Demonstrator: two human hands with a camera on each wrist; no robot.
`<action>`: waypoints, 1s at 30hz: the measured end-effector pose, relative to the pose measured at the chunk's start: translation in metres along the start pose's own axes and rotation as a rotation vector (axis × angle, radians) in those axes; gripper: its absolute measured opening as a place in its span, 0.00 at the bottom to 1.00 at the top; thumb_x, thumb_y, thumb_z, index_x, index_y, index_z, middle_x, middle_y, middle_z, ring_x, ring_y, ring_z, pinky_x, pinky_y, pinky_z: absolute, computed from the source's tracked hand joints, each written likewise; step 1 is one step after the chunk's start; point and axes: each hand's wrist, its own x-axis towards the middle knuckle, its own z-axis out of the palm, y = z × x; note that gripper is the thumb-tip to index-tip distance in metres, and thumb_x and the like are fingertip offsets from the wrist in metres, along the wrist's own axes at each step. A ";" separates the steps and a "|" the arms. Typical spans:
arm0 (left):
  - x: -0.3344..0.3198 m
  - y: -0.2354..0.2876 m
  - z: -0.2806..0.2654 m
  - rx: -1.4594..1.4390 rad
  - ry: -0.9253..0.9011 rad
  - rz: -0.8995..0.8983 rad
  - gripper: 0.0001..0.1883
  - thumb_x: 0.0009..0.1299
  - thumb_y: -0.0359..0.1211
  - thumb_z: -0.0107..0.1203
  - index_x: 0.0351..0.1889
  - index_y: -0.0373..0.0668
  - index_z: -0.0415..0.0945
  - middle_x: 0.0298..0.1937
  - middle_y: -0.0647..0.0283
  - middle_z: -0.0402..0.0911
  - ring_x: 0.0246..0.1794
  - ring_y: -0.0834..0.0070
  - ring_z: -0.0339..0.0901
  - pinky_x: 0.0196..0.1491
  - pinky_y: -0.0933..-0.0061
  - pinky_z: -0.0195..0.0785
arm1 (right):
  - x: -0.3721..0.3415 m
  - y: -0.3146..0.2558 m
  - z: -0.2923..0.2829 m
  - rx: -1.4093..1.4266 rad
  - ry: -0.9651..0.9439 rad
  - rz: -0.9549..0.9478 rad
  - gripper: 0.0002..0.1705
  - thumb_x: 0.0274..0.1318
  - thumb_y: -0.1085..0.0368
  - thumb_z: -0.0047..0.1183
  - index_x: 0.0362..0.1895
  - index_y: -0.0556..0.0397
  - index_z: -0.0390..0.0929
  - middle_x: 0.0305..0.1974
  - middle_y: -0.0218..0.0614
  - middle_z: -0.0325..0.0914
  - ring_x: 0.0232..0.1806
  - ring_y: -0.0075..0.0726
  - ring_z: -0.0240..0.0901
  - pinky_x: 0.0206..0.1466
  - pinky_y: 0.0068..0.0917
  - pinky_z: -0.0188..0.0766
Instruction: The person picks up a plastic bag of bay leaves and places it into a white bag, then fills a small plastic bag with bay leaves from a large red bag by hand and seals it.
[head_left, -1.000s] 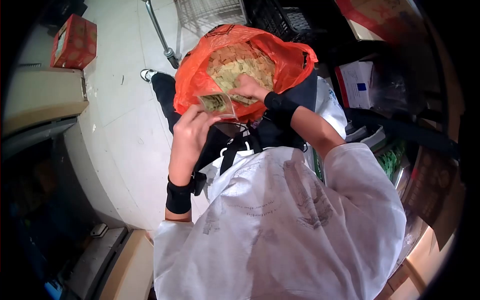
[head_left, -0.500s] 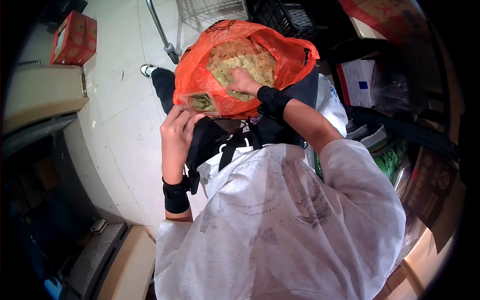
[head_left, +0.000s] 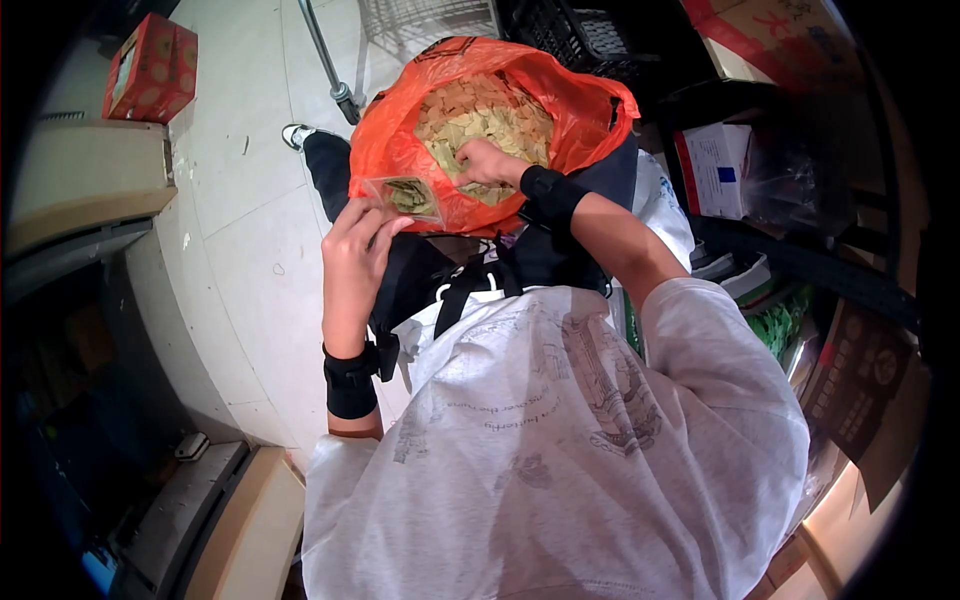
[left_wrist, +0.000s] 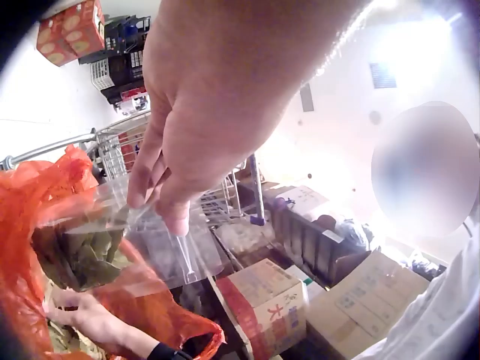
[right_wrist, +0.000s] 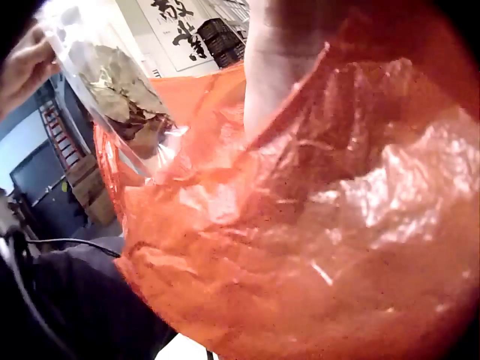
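Note:
In the head view a big orange plastic bag (head_left: 385,135) sits open on the person's lap, holding a heap of dried leaves (head_left: 490,110) in yellow-green to brown pieces. The left hand (head_left: 358,235) pinches the edge of a small clear plastic bag (head_left: 432,205) at the orange bag's near left rim. Some dried leaves (left_wrist: 82,255) fill the lower part of that clear bag in the left wrist view. Inside the orange bag, the right hand (head_left: 490,163) has its fingers curled at leaves on the heap. Orange plastic hides most of this hand in the right wrist view.
A wire cart (head_left: 425,25) and a black crate (head_left: 575,40) stand beyond the orange bag. At the far left is a red box (head_left: 150,72). Cartons and a white box (head_left: 715,165) line the right side. Pale floor tiles (head_left: 255,235) show on the left.
The left hand and the clear bag have moved left, away from the right hand. My right hand has shifted slightly up and left over the leaf heap, then stayed nearly in place.

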 end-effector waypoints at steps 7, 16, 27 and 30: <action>0.001 0.000 0.000 -0.005 0.021 -0.001 0.09 0.67 0.26 0.72 0.37 0.31 0.83 0.37 0.56 0.83 0.33 0.58 0.80 0.38 0.64 0.75 | 0.003 0.037 -0.005 -0.006 0.199 -0.054 0.29 0.51 0.44 0.76 0.51 0.50 0.89 0.47 0.46 0.88 0.53 0.57 0.83 0.59 0.57 0.70; 0.004 0.000 -0.006 -0.028 0.029 -0.012 0.07 0.67 0.26 0.73 0.38 0.33 0.85 0.38 0.56 0.84 0.35 0.59 0.82 0.40 0.64 0.75 | -0.022 0.044 -0.063 0.430 0.361 0.105 0.26 0.54 0.48 0.78 0.44 0.58 0.89 0.34 0.44 0.87 0.39 0.44 0.86 0.49 0.41 0.78; 0.030 0.002 0.015 -0.043 -0.019 0.089 0.08 0.67 0.27 0.72 0.38 0.33 0.85 0.36 0.55 0.82 0.33 0.58 0.80 0.38 0.62 0.74 | -0.042 0.045 -0.062 0.337 0.495 0.117 0.33 0.54 0.44 0.76 0.52 0.57 0.88 0.48 0.54 0.88 0.53 0.55 0.86 0.58 0.44 0.78; 0.041 0.000 0.025 -0.044 -0.039 0.107 0.08 0.67 0.28 0.72 0.38 0.33 0.85 0.36 0.55 0.83 0.33 0.58 0.81 0.38 0.62 0.74 | -0.037 0.059 -0.053 0.262 0.459 0.085 0.30 0.55 0.44 0.75 0.48 0.57 0.88 0.47 0.53 0.88 0.51 0.56 0.86 0.57 0.44 0.78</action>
